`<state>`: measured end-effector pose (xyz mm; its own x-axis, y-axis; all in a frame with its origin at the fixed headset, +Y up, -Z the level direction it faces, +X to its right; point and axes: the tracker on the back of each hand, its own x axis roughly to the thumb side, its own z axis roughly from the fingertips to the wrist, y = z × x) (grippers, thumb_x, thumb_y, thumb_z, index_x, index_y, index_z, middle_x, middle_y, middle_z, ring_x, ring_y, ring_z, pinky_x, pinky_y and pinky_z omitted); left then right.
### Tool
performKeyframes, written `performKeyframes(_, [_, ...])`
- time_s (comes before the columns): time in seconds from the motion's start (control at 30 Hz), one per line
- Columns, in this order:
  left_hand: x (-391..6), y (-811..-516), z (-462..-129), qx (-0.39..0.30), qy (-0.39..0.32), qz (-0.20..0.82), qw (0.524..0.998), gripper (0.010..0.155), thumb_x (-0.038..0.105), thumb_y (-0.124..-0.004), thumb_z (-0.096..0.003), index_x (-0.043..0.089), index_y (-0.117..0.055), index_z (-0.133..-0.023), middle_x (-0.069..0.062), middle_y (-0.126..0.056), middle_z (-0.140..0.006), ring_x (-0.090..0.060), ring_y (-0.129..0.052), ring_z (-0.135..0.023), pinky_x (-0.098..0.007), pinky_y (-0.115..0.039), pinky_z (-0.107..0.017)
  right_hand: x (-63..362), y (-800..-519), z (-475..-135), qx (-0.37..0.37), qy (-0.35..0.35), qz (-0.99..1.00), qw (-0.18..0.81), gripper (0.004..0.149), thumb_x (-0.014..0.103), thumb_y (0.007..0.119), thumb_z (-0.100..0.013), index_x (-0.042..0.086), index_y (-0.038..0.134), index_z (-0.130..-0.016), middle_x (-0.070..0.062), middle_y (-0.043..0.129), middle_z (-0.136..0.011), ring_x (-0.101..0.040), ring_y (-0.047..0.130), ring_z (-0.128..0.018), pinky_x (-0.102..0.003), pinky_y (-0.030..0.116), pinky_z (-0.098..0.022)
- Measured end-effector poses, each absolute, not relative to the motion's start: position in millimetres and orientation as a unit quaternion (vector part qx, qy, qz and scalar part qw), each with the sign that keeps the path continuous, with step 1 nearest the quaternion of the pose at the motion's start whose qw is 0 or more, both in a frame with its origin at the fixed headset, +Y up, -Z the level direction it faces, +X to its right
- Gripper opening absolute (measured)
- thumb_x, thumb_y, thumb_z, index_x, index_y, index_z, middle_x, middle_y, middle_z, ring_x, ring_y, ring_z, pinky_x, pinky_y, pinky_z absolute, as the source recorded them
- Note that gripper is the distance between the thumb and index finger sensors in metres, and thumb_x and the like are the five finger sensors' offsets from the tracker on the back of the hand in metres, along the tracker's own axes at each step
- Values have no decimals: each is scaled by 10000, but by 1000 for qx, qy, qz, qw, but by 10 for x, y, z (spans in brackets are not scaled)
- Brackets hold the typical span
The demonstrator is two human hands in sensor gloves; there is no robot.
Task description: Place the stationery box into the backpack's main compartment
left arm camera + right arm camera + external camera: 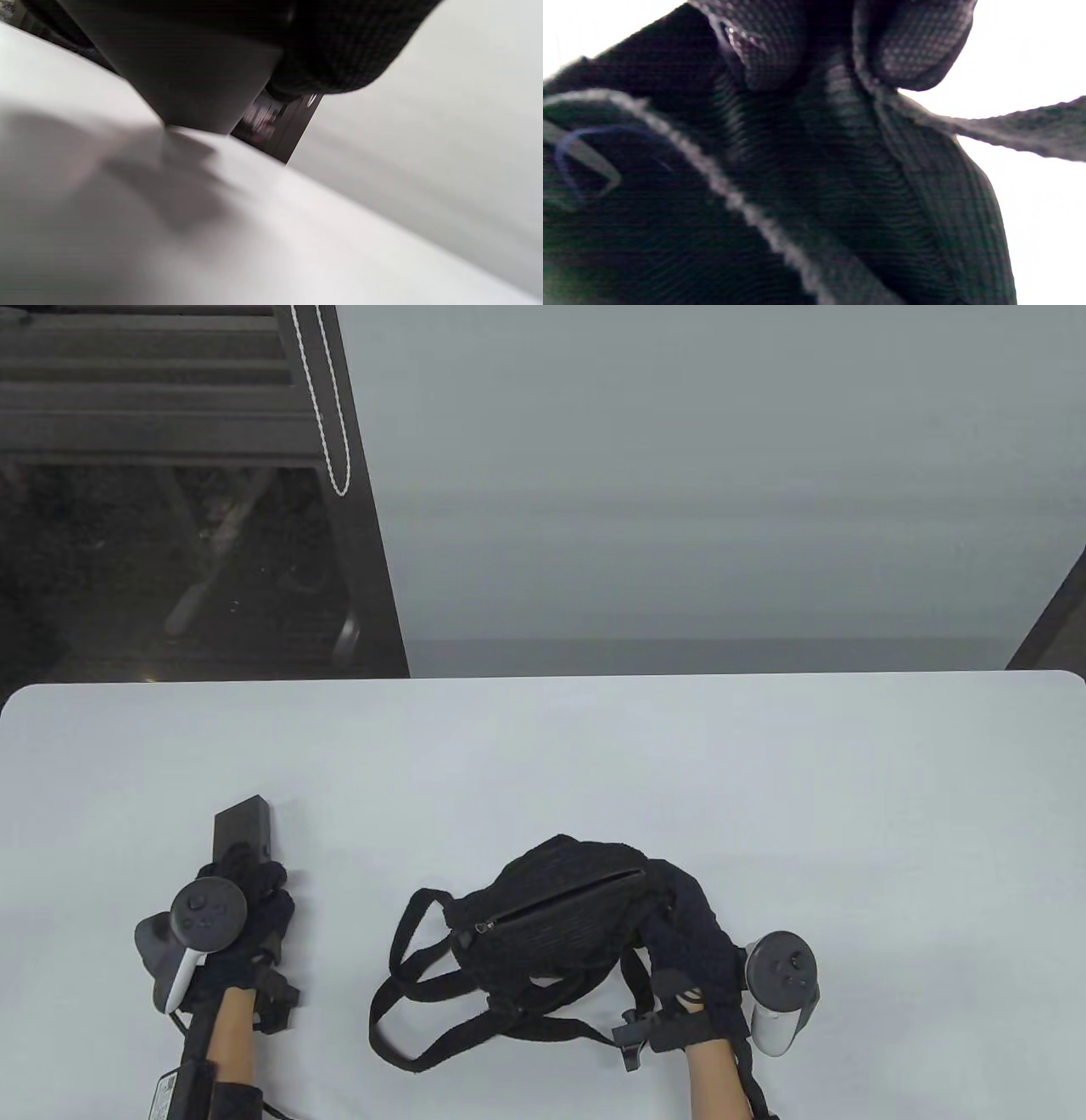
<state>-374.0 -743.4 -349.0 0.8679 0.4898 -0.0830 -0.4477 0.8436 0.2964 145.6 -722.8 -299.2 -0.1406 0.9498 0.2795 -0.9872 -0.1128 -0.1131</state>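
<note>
A long black stationery box (242,829) lies on the white table (543,763) at the left. My left hand (246,899) grips its near end; in the left wrist view the box (191,84) fills the top with a gloved finger (348,55) against it, one corner touching the table. A small black backpack (551,925) lies at the front centre, its zipper shut, its straps (407,984) spread to the left. My right hand (687,925) grips the backpack's right side; the right wrist view shows my fingers (916,46) pinching its fabric (840,190).
The table's far edge (543,675) runs across the middle of the table view, with a grey wall beyond. A dark window frame with a bead cord (327,415) stands at the far left.
</note>
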Motion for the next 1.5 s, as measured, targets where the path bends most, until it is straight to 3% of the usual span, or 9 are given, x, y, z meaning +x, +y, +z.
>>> performKeyframes(0.1, [-3628, -7344, -3442, 200, 40, 291, 935, 365, 296, -868, -524, 226, -866, -882, -61, -667, -1107, -536, -690, -971, -767, -646, -544, 1453, -7214, -2972, 67, -144, 745, 648, 457, 360, 841, -529, 316, 690, -957, 19, 735, -971, -211, 920, -673, -347, 872, -432])
performKeyframes(0.3, [-3200, -7105, -3394, 253, -50, 396, 881, 373, 324, -841, -543, 259, -832, -911, -62, -737, -1063, -510, -748, -943, -747, -677, -532, 1457, -7189, -2955, 68, -153, 744, 647, 457, 361, 841, -526, 313, 693, -956, 16, 738, -970, -215, 921, -673, -350, 871, -430])
performKeyframes(0.43, [-2897, -6864, -3350, 284, -106, 484, 821, 374, 343, -830, -553, 283, -824, -922, -67, -787, -1027, -483, -798, -916, -733, -702, -521, 1481, -7227, -2976, 60, -147, 744, 649, 457, 361, 840, -528, 312, 692, -958, 16, 736, -972, -215, 920, -674, -352, 870, -432])
performKeyframes(0.6, [-2571, -6658, -3323, 275, -166, 594, 737, 375, 347, -795, -584, 304, -798, -956, -77, -783, -1035, -478, -792, -912, -728, -709, -520, 1530, -7310, -3011, 38, -141, 746, 650, 456, 360, 839, -528, 311, 692, -956, 12, 735, -972, -219, 919, -674, -355, 868, -431])
performKeyframes(0.87, [-2280, -6421, -3214, 247, -233, 681, 649, 386, 369, -781, -598, 309, -776, -980, -69, -786, -1036, -447, -806, -912, -707, -726, -524, 1609, -7381, -3050, 11, -140, 752, 644, 456, 360, 838, -531, 306, 692, -959, 7, 734, -972, -223, 919, -672, -356, 869, -429])
performKeyframes(1.1, [-2148, -6218, -3080, 196, -312, 696, 616, 396, 398, -760, -615, 318, -759, -1003, -66, -794, -1031, -421, -829, -903, -684, -741, -534, 1621, -7390, -3049, 3, -143, 754, 641, 455, 358, 835, -532, 303, 691, -959, 4, 732, -973, -225, 917, -673, -359, 869, -428])
performKeyframes(1.3, [-2014, -6136, -3021, 151, -357, 668, 635, 409, 400, -766, -618, 313, -753, -1017, -60, -812, -1013, -421, -842, -877, -685, -736, -528, 1627, -7391, -3035, 3, -152, 748, 646, 452, 346, 826, -532, 297, 689, -960, -5, 728, -975, -233, 914, -677, -365, 868, -428])
performKeyframes(1.4, [-1974, -6110, -2989, 173, -348, 629, 673, 410, 416, -764, -612, 324, -759, -1012, -43, -830, -1000, -402, -869, -861, -667, -766, -517, 1634, -7381, -3019, 3, -157, 741, 653, 448, 340, 820, -534, 299, 686, -959, -2, 722, -978, -236, 911, -684, -371, 867, -434])
performKeyframes(1.5, [-1961, -6097, -2984, 162, -357, 621, 679, 409, 404, -768, -615, 316, -759, -1014, -75, -824, -1002, -413, -857, -866, -679, -746, -525, 1643, -7359, -2999, 4, -165, 736, 657, 442, 335, 819, -533, 301, 691, -955, -3, 719, -979, -241, 908, -689, -375, 866, -437])
